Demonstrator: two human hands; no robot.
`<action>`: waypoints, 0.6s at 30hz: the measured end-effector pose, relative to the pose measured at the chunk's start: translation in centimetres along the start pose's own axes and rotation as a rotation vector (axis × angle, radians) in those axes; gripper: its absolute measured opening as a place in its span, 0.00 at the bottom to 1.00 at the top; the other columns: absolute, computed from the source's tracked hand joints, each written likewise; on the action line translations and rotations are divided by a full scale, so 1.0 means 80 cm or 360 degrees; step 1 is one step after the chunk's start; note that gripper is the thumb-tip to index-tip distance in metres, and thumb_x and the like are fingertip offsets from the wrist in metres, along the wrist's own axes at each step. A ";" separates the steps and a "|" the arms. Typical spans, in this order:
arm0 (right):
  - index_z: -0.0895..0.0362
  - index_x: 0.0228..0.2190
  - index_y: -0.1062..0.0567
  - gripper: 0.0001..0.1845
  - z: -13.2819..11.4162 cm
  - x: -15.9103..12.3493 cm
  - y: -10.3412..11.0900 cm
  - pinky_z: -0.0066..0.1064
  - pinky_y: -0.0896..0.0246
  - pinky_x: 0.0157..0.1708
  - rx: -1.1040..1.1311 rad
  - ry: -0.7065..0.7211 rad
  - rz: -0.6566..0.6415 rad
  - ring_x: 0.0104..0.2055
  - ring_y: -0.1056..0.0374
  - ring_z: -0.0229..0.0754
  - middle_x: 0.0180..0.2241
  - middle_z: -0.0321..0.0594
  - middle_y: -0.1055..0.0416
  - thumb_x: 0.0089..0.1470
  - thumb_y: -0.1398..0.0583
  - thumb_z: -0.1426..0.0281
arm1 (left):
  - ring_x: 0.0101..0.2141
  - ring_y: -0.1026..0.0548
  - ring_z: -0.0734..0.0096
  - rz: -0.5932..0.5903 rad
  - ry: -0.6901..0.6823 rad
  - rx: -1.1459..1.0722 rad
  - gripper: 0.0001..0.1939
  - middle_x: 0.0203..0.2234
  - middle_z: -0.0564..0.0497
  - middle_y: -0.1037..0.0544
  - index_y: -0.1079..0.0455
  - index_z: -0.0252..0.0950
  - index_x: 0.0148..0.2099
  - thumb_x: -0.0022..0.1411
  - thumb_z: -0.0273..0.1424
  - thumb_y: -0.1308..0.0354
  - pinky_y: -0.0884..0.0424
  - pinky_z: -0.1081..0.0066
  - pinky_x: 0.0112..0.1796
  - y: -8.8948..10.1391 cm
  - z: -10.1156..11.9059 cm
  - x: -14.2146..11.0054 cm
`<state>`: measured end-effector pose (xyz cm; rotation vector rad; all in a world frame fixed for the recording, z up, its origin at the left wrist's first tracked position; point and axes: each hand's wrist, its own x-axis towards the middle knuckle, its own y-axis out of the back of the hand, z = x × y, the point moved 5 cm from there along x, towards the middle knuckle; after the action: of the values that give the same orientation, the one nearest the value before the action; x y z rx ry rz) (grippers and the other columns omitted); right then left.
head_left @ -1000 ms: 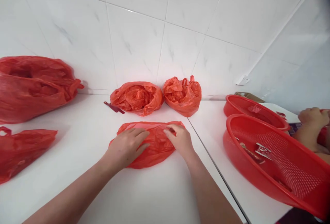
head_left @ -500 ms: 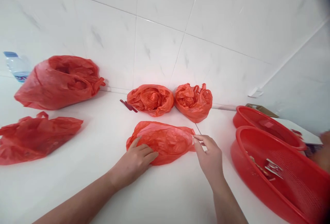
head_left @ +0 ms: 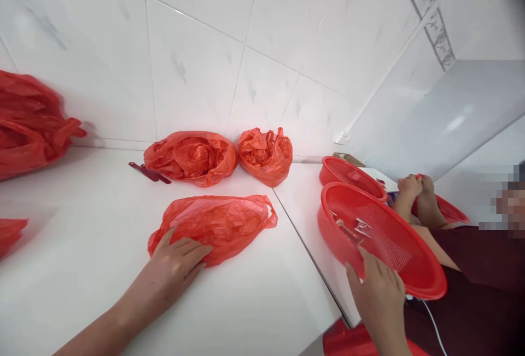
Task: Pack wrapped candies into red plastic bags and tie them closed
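A red plastic bag point(head_left: 229, 225) lies flattened on the white table in front of me, its handle loop at the right end. My left hand point(head_left: 178, 255) rests on the bag's near left edge, fingers spread over the film. At the right, my right hand point(head_left: 379, 285) is held at the near rim of a red plastic basket point(head_left: 426, 287), thumb and fingers apart, nothing between them. In that basket lie a small white-and-red packet point(head_left: 363, 227) and a brownish wrapped piece point(head_left: 346, 231).
Two crumpled red bags point(head_left: 191, 156) point(head_left: 266, 156) stand against the tiled wall beside dark red knives point(head_left: 150, 173). A larger red bag point(head_left: 30, 126) is at left. Behind the near basket sits another red basket point(head_left: 353, 178). A co-worker point(head_left: 484, 268) sits at right, hands together over a basket.
My right hand has let go of the bag's handle end and moved right to the near basket. My left hand stays on the bag. The view has turned right, showing more of the co-worker.
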<state>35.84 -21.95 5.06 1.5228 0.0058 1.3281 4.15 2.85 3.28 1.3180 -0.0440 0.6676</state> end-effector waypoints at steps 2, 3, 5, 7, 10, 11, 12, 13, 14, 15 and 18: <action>0.64 0.47 0.30 0.22 -0.011 -0.001 -0.001 0.46 0.42 0.44 0.0018 -0.0010 -0.0015 0.39 0.32 0.54 0.39 0.53 0.26 0.58 0.48 0.62 | 0.36 0.26 0.62 0.0003 0.0026 -0.0003 0.17 0.34 0.53 0.21 0.27 0.42 0.42 0.65 0.27 0.58 0.43 0.52 0.53 0.001 -0.002 0.001; 0.63 0.47 0.30 0.22 -0.018 -0.001 -0.001 0.45 0.42 0.44 0.0035 -0.0019 -0.0019 0.39 0.32 0.54 0.40 0.52 0.26 0.58 0.48 0.62 | 0.36 0.26 0.62 0.0003 0.0038 -0.0004 0.17 0.34 0.53 0.21 0.27 0.42 0.42 0.65 0.27 0.58 0.43 0.52 0.53 0.001 -0.003 0.001; 0.63 0.49 0.31 0.23 -0.033 -0.002 0.001 0.44 0.42 0.42 0.0066 -0.0033 -0.0034 0.40 0.32 0.54 0.41 0.53 0.27 0.58 0.48 0.62 | 0.36 0.26 0.62 -0.0003 0.0069 -0.0010 0.17 0.34 0.54 0.21 0.28 0.43 0.42 0.65 0.27 0.59 0.43 0.52 0.53 0.001 -0.006 0.001; 0.63 0.51 0.33 0.24 -0.049 -0.004 0.006 0.44 0.42 0.41 0.0097 -0.0024 -0.0047 0.42 0.32 0.55 0.43 0.54 0.27 0.57 0.47 0.61 | 0.35 0.25 0.62 0.0005 0.0087 -0.0016 0.17 0.33 0.53 0.21 0.27 0.43 0.41 0.65 0.27 0.58 0.42 0.53 0.52 0.002 -0.008 0.001; 0.62 0.52 0.34 0.25 -0.065 -0.004 0.015 0.44 0.40 0.42 0.0177 0.0020 -0.0111 0.45 0.32 0.56 0.45 0.54 0.28 0.58 0.48 0.61 | 0.34 0.25 0.63 0.0036 0.0093 -0.0036 0.17 0.32 0.53 0.21 0.26 0.42 0.40 0.64 0.27 0.57 0.39 0.57 0.49 0.007 -0.007 0.002; 0.60 0.53 0.35 0.25 -0.065 -0.002 0.018 0.44 0.39 0.41 0.0231 0.0030 -0.0161 0.45 0.32 0.55 0.45 0.53 0.28 0.58 0.48 0.61 | 0.34 0.25 0.64 0.0035 0.0099 -0.0047 0.17 0.33 0.53 0.21 0.26 0.42 0.40 0.64 0.27 0.57 0.38 0.58 0.48 0.009 -0.007 0.003; 0.58 0.54 0.35 0.25 -0.061 0.001 0.020 0.42 0.37 0.39 0.0290 0.0012 -0.0220 0.45 0.31 0.54 0.45 0.51 0.27 0.58 0.49 0.60 | 0.34 0.25 0.64 0.0022 0.0109 -0.0063 0.17 0.33 0.53 0.21 0.26 0.42 0.40 0.64 0.27 0.57 0.37 0.60 0.47 0.010 -0.006 0.004; 0.56 0.55 0.36 0.26 -0.051 0.006 0.020 0.40 0.35 0.36 0.0342 -0.0034 -0.0277 0.43 0.29 0.52 0.46 0.49 0.27 0.58 0.50 0.59 | 0.34 0.25 0.64 0.0010 0.0121 -0.0079 0.17 0.34 0.53 0.21 0.26 0.42 0.40 0.64 0.27 0.57 0.35 0.62 0.46 0.011 -0.006 0.005; 0.54 0.55 0.37 0.26 -0.036 0.013 0.019 0.38 0.35 0.32 0.0376 -0.0102 -0.0322 0.41 0.28 0.51 0.46 0.48 0.27 0.58 0.50 0.57 | 0.35 0.25 0.64 0.0008 0.0130 -0.0094 0.17 0.34 0.52 0.21 0.27 0.42 0.40 0.64 0.27 0.57 0.34 0.63 0.44 0.012 -0.005 0.006; 0.53 0.55 0.36 0.27 -0.017 0.020 0.017 0.36 0.35 0.27 0.0394 -0.0184 -0.0358 0.39 0.27 0.50 0.46 0.46 0.27 0.57 0.49 0.55 | 0.35 0.25 0.64 0.0022 0.0138 -0.0107 0.17 0.34 0.53 0.21 0.27 0.42 0.40 0.64 0.27 0.58 0.34 0.63 0.43 0.013 -0.005 0.006; 0.51 0.46 0.27 0.25 0.041 0.048 0.003 0.36 0.36 0.22 0.0421 -0.0183 -0.0414 0.33 0.27 0.51 0.39 0.45 0.24 0.50 0.43 0.51 | 0.34 0.24 0.63 0.0051 0.0149 -0.0129 0.16 0.33 0.54 0.20 0.27 0.44 0.38 0.63 0.28 0.57 0.32 0.62 0.43 0.014 -0.007 0.008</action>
<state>39.49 -21.98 8.55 1.7524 0.3073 1.0614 3.98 3.72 4.34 1.2093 -0.0162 0.7467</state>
